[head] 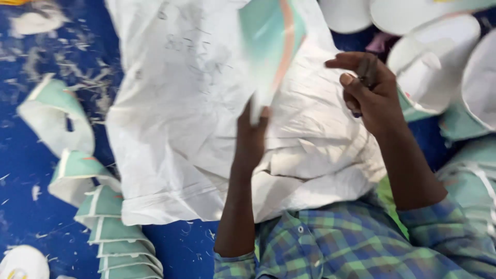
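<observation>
pinching a blurred teal paper sheet with an orange stripe (271, 36) at twelve o'clock, the left hand (251, 137) lifted it over the white woven sack (175, 129). the right hand (369, 93), at three o'clock, curled its fingers round a small dark tool (368, 72). trimming seemed underway; next it wanted a steady sheet.

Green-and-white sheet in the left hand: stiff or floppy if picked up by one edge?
Probably semi-stiff: the green-and-white sheet stands upward from the left hand pinching only its lower edge, without drooping. Likely light, since a fingertip hold carries it. It bends rather than cracks, judging by the curled pieces nested on the blue floor.
</observation>
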